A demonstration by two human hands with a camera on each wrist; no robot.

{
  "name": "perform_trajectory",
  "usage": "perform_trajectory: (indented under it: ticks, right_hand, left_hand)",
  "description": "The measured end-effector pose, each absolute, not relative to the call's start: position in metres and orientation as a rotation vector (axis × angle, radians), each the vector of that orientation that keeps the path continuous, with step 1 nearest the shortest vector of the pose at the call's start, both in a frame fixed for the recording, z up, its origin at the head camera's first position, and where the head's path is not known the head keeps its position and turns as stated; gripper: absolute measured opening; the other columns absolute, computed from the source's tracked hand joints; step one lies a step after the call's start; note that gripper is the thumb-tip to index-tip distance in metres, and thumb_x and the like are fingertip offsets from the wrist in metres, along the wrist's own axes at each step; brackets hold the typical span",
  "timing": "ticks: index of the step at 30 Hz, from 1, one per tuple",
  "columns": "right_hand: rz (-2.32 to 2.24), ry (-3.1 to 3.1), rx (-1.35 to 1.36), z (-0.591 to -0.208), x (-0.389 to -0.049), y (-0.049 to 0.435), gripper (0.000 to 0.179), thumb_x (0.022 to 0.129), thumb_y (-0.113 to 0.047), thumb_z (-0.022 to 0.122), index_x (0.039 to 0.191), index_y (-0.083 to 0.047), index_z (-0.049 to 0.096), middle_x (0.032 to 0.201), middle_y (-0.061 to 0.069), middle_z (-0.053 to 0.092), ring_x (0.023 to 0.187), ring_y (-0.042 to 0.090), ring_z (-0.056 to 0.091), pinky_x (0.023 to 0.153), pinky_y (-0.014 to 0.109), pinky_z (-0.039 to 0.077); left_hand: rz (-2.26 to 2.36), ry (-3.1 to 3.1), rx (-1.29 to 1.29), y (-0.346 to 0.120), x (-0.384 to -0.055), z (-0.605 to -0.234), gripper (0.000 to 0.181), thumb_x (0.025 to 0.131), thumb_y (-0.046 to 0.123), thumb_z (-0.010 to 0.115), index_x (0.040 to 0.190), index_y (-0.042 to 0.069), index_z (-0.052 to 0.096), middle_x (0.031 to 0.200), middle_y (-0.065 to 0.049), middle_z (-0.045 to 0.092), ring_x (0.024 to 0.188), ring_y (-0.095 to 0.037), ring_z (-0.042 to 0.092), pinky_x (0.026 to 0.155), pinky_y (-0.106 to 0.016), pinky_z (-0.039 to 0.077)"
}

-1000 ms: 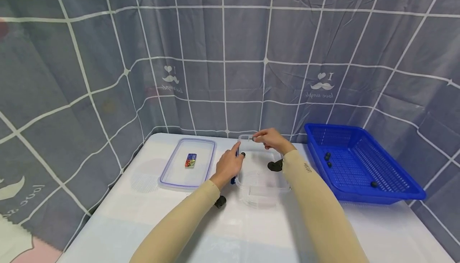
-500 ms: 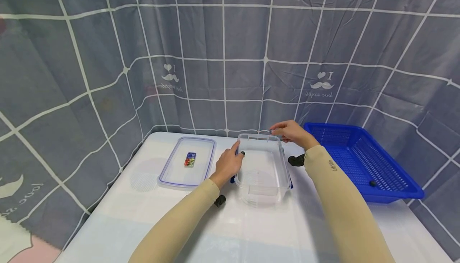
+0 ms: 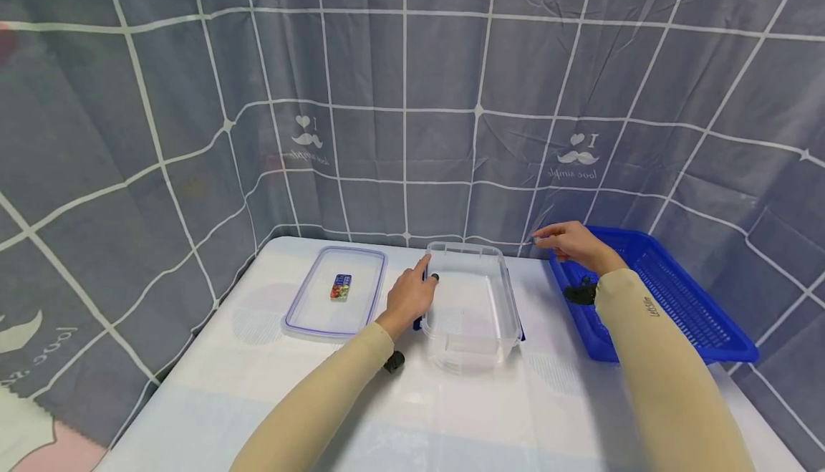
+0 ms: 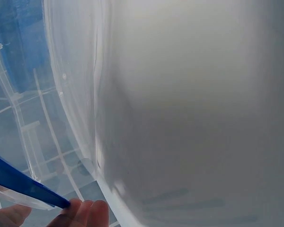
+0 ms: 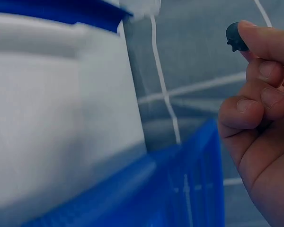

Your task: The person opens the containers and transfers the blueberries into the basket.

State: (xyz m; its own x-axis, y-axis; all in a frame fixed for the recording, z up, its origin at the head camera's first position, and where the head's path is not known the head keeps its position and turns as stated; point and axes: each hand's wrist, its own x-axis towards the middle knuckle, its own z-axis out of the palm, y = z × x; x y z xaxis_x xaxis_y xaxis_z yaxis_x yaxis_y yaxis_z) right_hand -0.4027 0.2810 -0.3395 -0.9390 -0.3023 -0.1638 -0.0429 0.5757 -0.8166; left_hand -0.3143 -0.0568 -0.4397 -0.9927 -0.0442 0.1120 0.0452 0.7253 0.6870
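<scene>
A small dark round berry with a crown-like end, looking like a blueberry (image 5: 235,37), is pinched between thumb and index finger of my right hand (image 3: 573,243). That hand hovers over the near-left corner of the blue basket (image 3: 683,300). My left hand (image 3: 410,294) grips the left wall of a clear plastic container (image 3: 473,343), index finger along the rim. In the left wrist view its fingertips (image 4: 80,212) touch the blue latch (image 4: 23,182). Another small dark round thing (image 3: 435,276) shows at the left thumb; whether it lies inside the container I cannot tell.
A clear lid (image 3: 309,325) with a blue rim and a colourful label (image 3: 341,286) lies left of the container on the white table (image 3: 412,415). A grey gridded curtain (image 3: 438,142) hangs behind and on both sides. My right arm hides part of the basket.
My right hand has moved right with the blueberry, from the container's far rim to the basket. The left hand and the container have stayed in place.
</scene>
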Motion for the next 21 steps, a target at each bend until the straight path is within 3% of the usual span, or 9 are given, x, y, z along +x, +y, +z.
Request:
perform_trajectory:
  ticks: [13, 21]
  right_hand:
    - [-1.243, 2.561, -0.193, -0.344, -0.39, 0.341, 0.057, 0.102, -0.026, 0.059, 0.146, 0.007, 0.045, 0.058, -0.008, 0.03, 0.053, 0.01, 0.032, 0.065, 0.031, 0.041]
    - [-1.212, 2.56, -0.112, -0.363, -0.387, 0.372, 0.057, 0.102, -0.023, 0.058, 0.145, 0.012, 0.043, 0.054, -0.01, 0.034, 0.05, 0.008, 0.034, 0.057, 0.03, 0.038]
  left_hand:
    - [-1.116, -2.797, 0.001, -0.057, -0.317, -0.441, 0.055, 0.105, 0.039, 0.041, 0.159, 0.03, 0.033, 0.136, -0.018, 0.058, 0.119, -0.036, 0.06, 0.088, -0.056, 0.051]
    - [-1.125, -2.797, 0.009, -0.057, -0.317, -0.441, 0.055, 0.105, 0.04, 0.042, 0.159, 0.031, 0.033, 0.136, -0.019, 0.058, 0.119, -0.037, 0.06, 0.089, -0.056, 0.05]
